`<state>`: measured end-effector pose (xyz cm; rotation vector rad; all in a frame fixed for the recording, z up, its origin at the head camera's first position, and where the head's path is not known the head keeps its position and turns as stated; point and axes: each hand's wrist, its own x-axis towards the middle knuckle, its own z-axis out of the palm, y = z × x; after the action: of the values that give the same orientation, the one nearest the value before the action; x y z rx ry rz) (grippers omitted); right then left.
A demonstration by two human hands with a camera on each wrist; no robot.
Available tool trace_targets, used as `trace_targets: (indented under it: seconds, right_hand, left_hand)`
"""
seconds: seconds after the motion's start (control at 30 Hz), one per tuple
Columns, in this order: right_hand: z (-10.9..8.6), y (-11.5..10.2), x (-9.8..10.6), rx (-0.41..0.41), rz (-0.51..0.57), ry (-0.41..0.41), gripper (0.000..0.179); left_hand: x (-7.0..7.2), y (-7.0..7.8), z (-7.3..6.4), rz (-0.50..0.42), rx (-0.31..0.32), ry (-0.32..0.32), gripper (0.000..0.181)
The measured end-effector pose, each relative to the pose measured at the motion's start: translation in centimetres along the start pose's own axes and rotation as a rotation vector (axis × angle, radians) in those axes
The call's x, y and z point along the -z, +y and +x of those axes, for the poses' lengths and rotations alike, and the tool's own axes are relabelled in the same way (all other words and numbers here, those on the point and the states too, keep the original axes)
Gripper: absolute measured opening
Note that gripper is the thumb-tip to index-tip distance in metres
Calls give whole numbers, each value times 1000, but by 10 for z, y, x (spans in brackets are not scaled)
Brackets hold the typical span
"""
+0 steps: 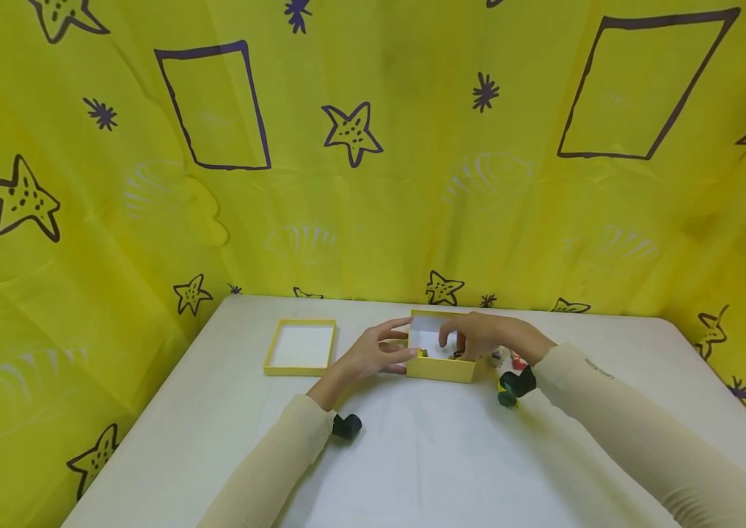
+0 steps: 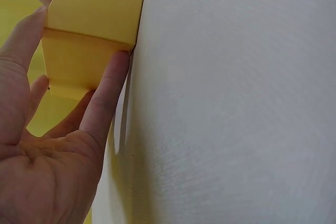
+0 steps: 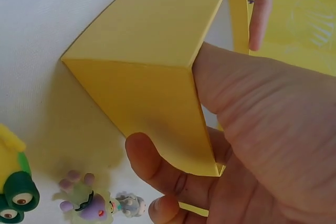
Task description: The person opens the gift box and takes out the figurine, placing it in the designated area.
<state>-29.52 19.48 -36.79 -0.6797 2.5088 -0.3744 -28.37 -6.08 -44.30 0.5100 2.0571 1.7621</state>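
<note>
An open yellow box [image 1: 441, 369] with a white inside stands on the white table. My left hand [image 1: 375, 353] is at its left side; the left wrist view shows straight fingers against the wall and the thumb by the upper edge. My right hand [image 1: 478, 334] reaches over the box's right wall. Its thumb side goes inside, while two bent fingers [image 3: 143, 156] show outside that wall. Inside the box are a small yellow piece [image 1: 422, 353] and a dark piece [image 1: 455, 355] below the right fingers. I cannot tell whether the right fingertips pinch it.
A shallow yellow lid [image 1: 300, 370] lies white side up to the left. Right of the box are a toy with a purple face [image 3: 94, 207], a small grey figure [image 3: 130, 204], a red toy [image 1: 518, 362] and a yellow toy with green-rimmed eyes [image 3: 20, 190]. A yellow patterned curtain [image 1: 373, 220] hangs behind.
</note>
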Motion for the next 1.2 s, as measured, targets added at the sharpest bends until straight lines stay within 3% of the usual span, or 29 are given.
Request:
trace_targets:
  seconds: [0.27,0.47,0.7,1.2]
  right_hand:
    - [4,2,0,28,-10,-24,30]
    - [7,-3,3,-23,-44,-68,33]
    - [6,-11,8,-53,-75,-105,34]
    - [8,0,3,-15,-16,-72,32]
  left_hand:
    - [0,-1,-1,-11,-6,2,73]
    - [0,-1,-1,-3,-5,-2,75]
    - [1,-2,0,-70,-30,-17,72]
    - [1,-1,0,-58,-20,-16,73]
